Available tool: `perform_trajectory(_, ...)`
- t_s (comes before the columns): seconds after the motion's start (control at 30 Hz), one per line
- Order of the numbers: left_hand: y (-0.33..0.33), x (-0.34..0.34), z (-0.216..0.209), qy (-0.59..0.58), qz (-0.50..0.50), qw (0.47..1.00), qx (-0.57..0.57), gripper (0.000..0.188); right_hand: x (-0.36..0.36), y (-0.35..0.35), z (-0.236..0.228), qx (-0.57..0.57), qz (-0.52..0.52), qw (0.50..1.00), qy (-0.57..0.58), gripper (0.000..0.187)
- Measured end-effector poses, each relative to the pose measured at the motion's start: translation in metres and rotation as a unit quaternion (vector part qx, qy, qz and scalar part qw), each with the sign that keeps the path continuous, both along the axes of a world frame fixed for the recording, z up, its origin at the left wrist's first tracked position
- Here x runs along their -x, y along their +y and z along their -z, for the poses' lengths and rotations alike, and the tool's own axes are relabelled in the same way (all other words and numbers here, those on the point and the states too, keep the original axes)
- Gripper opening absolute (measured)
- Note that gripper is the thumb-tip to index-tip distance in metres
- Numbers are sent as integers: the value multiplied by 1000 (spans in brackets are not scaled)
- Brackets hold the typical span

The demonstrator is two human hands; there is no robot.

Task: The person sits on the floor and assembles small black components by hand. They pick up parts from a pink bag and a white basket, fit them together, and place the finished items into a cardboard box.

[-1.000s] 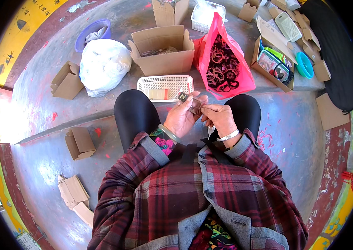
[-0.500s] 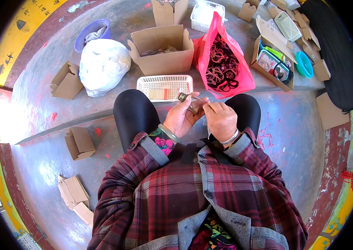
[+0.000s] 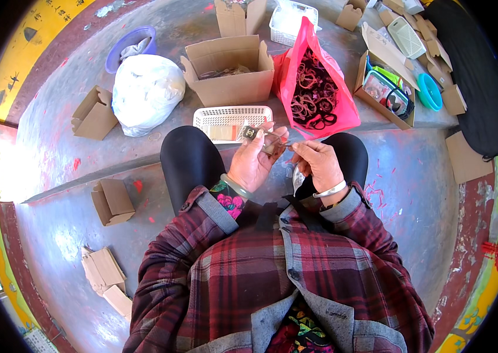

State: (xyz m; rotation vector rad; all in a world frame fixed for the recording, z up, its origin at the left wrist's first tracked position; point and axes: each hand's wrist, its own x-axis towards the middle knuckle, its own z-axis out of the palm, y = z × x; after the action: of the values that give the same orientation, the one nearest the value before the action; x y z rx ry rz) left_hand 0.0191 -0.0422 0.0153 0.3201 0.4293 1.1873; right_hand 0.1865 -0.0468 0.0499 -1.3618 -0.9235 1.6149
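Note:
Above my lap, in front of the white basket, my left hand [image 3: 252, 159] pinches a small black square ornament [image 3: 250, 132] with a pale emblem between thumb and fingers. A thin dark band [image 3: 275, 136] runs from the ornament towards the right. My right hand [image 3: 318, 163] is closed, its thumb and fingertips pinching at the far end of that band. What else lies in the left palm is too small to make out. Just beyond, the white basket [image 3: 201, 120] holds a light-coloured block or stack [image 3: 221, 133] with a reddish end.
A pink bag [image 3: 348, 112] full of dark and pink loops stands ahead right. An open cardboard box [image 3: 231, 87] is behind the basket, a white plastic bag [image 3: 146, 94] left of it. A box of odds and ends [image 3: 385, 91] and a teal basin [image 3: 430, 92] sit right. A raised step edge crosses the floor.
My right hand has drawn back right, away from the left, and its fingers have straightened somewhat. The ornament in my left hand has shifted slightly left, with more of the band showing.

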Motion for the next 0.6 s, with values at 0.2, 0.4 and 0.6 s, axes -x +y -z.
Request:
perform_trajectory(0.2,-5,-4,1,12,38,998,-50,37,2,-1,5,66,13,994,81,16)
perform_trajectory(0.4,-5,-4,2,-19,72,997,-32,36,9,-2,7,-10,21,1000,-6,11)
perform_trajectory(0.6,-6,-6,4,-22,84,996,-20,38,10,1,15,-55,15,995,-86,13)
